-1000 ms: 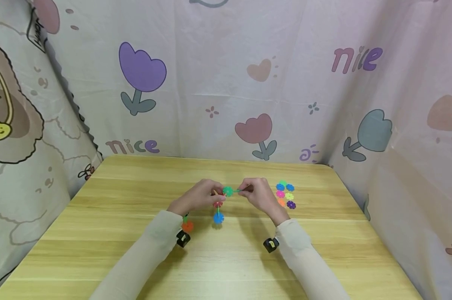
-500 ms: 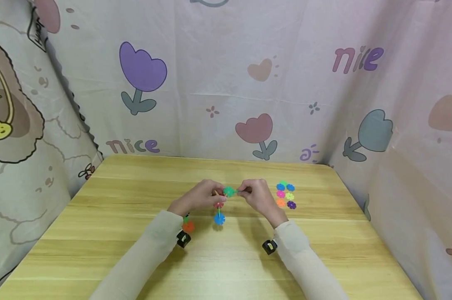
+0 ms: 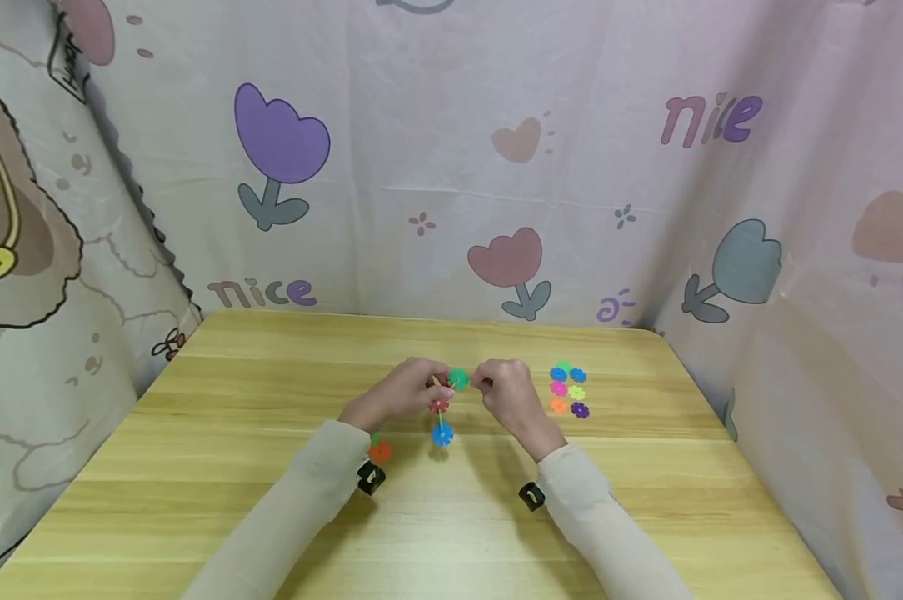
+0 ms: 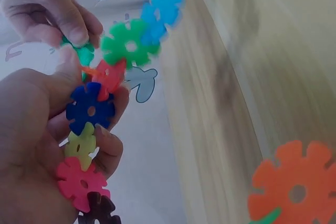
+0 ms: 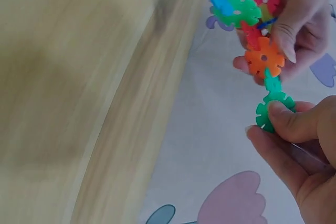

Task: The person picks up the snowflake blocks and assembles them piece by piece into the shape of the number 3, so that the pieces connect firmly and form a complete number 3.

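Disc chain (image 3: 439, 406) shifted slightly right, well inside tabletop (image 3: 444, 537) edges.

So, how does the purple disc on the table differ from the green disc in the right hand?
The purple disc is dark, the green disc brighter. The purple disc lies on the table, while the right hand pinches the green disc in the air. Both have notched edges.

Above one table (image 3: 436, 542) are one left hand (image 3: 397, 389), one right hand (image 3: 513, 398), two sleeves (image 3: 290, 504), two cameras (image 3: 371, 477) and joined discs (image 3: 458, 379) too hidden to count; on the table's right half lie seven more discs (image 3: 576, 392): two blue, one each green, pink, yellow, orange, purple.
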Motion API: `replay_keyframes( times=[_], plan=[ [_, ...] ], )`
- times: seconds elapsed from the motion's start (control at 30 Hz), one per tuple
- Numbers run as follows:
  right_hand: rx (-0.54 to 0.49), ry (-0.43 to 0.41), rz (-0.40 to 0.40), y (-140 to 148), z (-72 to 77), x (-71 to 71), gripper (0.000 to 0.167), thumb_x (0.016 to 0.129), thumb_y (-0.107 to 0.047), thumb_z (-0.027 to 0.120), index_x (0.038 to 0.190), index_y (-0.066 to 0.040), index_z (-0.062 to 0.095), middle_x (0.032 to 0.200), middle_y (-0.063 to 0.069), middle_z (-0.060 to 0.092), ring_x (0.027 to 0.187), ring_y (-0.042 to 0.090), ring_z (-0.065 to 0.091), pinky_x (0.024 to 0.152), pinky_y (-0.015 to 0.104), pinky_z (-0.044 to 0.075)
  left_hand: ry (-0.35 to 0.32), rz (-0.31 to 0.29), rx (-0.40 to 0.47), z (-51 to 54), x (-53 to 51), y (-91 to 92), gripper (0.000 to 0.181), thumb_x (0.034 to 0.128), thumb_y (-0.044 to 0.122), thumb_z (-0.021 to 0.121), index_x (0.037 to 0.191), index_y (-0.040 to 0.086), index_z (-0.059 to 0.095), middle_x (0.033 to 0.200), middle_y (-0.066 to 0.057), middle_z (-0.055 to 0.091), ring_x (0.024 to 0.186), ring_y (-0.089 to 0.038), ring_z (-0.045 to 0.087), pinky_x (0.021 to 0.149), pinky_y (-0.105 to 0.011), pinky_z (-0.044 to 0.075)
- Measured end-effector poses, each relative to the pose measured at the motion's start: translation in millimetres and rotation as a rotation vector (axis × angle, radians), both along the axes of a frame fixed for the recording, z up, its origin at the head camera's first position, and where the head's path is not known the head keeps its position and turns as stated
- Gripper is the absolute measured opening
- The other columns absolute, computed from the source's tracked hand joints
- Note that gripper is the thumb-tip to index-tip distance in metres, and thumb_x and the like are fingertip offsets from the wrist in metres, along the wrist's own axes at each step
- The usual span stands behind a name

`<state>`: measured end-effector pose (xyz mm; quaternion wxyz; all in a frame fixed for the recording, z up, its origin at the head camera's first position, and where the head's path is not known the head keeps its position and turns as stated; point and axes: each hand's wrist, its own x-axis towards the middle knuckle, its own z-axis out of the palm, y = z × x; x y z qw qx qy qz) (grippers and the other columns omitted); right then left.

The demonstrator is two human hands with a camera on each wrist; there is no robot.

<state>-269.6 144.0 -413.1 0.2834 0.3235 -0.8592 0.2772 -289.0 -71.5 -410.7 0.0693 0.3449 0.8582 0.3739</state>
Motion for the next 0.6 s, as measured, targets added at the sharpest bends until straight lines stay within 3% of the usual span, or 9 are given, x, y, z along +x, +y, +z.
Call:
replay_keyframes(
  times=[0.13,0.27,0.47,0.6],
  plan=[
    [-0.008,-0.002,0.017,1.0,-1.4,-1.7,0.021,0.080,0.021,0.073,0.076,0.001,0.078,0.076,0.013,0.078,0.068,0.022,0.076,0.065,0.032,0.064,0.008,0.014,0.005,-1.0,-1.1,0.1,0.011,0.1017,0.015,0.066,0.095,0.009,0.071,0.080,-0.002,0.071,0.061,-0.005,0.060,0.058,-0.019,0.049],
    [-0.032,-0.035,0.030,3.4,-1.9,-3.6,0.010,0.082,0.011,0.079,0.079,0.002,0.078,0.080,0.014,0.078,0.071,0.024,0.076,0.066,0.032,0.064,-0.027,0.027,0.016,-1.8,-1.7,-1.5,0.010,0.1011,0.019,0.068,0.103,0.011,0.072,0.093,-0.001,0.075,0.077,-0.008,0.071,0.070,-0.024,0.059],
    [-0.034,-0.039,0.031,3.6,-2.9,-4.7,0.009,0.082,0.009,0.080,0.081,0.000,0.078,0.081,0.013,0.078,0.071,0.022,0.076,0.067,0.029,0.064,-0.069,0.016,-0.012,0.1,-3.3,-4.8,0.032,0.1021,0.020,0.066,0.132,0.008,0.064,0.113,-0.009,0.074,0.095,-0.020,0.074,0.086,-0.036,0.062],
    [-0.039,-0.033,0.001,2.4,-5.7,-5.2,0.012,0.080,0.010,0.081,0.080,-0.001,0.077,0.079,0.013,0.077,0.068,0.021,0.075,0.065,0.028,0.063,-0.103,0.008,-0.015,0.9,-4.1,-4.8,0.041,0.1034,0.020,0.064,0.142,0.008,0.058,0.121,-0.014,0.072,0.102,-0.025,0.074,0.088,-0.038,0.063]
  ],
)
